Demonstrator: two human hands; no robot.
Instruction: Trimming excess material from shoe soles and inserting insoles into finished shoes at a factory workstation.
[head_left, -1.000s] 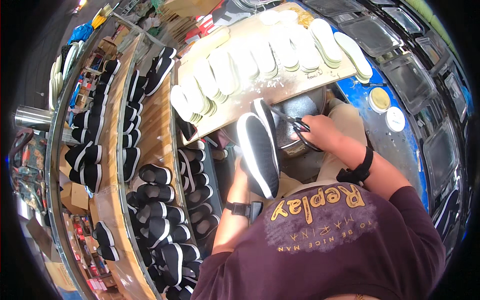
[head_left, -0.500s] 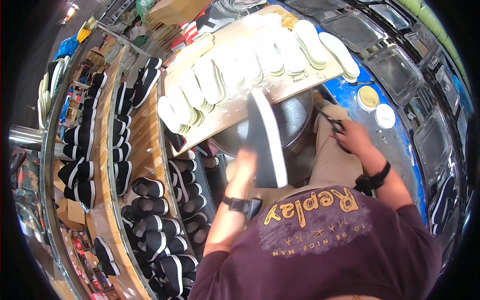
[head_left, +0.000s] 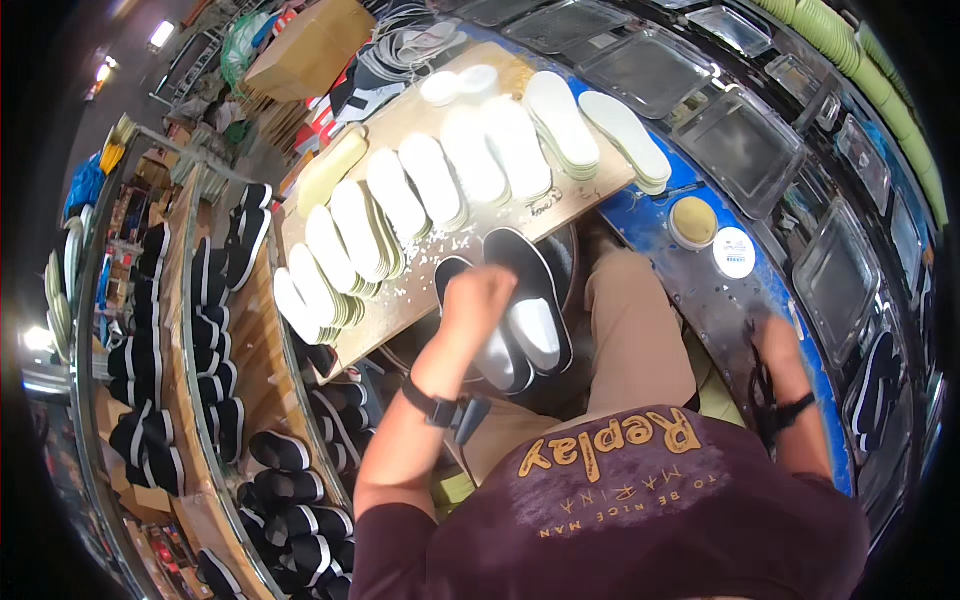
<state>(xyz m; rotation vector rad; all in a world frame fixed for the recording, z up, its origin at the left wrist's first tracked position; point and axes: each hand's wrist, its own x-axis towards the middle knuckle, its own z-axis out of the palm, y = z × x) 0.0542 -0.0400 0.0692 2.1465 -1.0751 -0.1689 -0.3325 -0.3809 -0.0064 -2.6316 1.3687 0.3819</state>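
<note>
A pair of black slip-on shoes (head_left: 543, 285) with pale insoles lies side by side above a dark round surface (head_left: 572, 240), beyond my lap. My left hand (head_left: 478, 305) is closed over the left shoe of the pair, its fingers curled; what they grip is hidden. My right hand (head_left: 780, 345) is over the worktable at my right, its fingers smeared by motion. A dark tool (head_left: 762, 385), with a shape like scissors, shows against that hand; whether the hand still grips it is unclear.
White insoles (head_left: 440, 185) stand in stacks on a wooden board (head_left: 400, 310) ahead. Black shoes (head_left: 225, 370) fill wooden racks at my left. On the blue-edged worktable (head_left: 650, 215) are a yellowish round pad (head_left: 692, 222) and a white round lid (head_left: 735, 252). Clear plastic trays (head_left: 738, 150) line the right.
My left hand has shifted with the shoes, which have turned so their insides show. My right hand has swung right and toward me, from beside my leg to over the worktable.
</note>
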